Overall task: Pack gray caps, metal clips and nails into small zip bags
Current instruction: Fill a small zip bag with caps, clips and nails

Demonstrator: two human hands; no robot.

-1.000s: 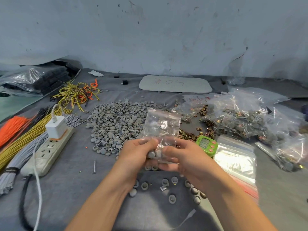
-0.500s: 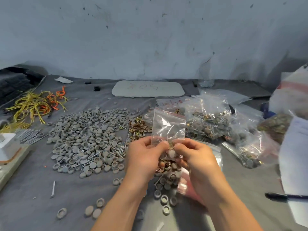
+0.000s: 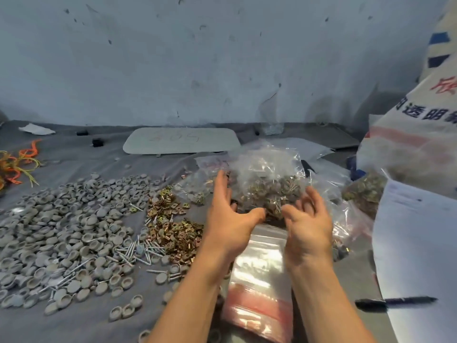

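Note:
A wide heap of gray caps [image 3: 74,231] covers the left of the gray table. Brass-coloured metal clips [image 3: 170,224] lie in a pile to its right, with loose nails [image 3: 138,253] at the near edge between them. My left hand [image 3: 230,216] and my right hand [image 3: 306,221] hover with fingers spread, palms facing each other, holding nothing. They are just in front of a mound of filled zip bags [image 3: 269,189] holding caps, clips and nails. A stack of empty zip bags [image 3: 259,280] with red strips lies under my wrists.
A white sheet of paper [image 3: 420,243] and a black pen [image 3: 395,302] lie at the right. A large printed sack [image 3: 420,134] stands behind them. A pale board [image 3: 183,143] rests near the wall. Yellow and orange wires [image 3: 17,164] lie far left.
Both hands held a small zip bag with caps in it; now they hold nothing and have opened, reaching forward to the mound of filled bags. The view has swung right.

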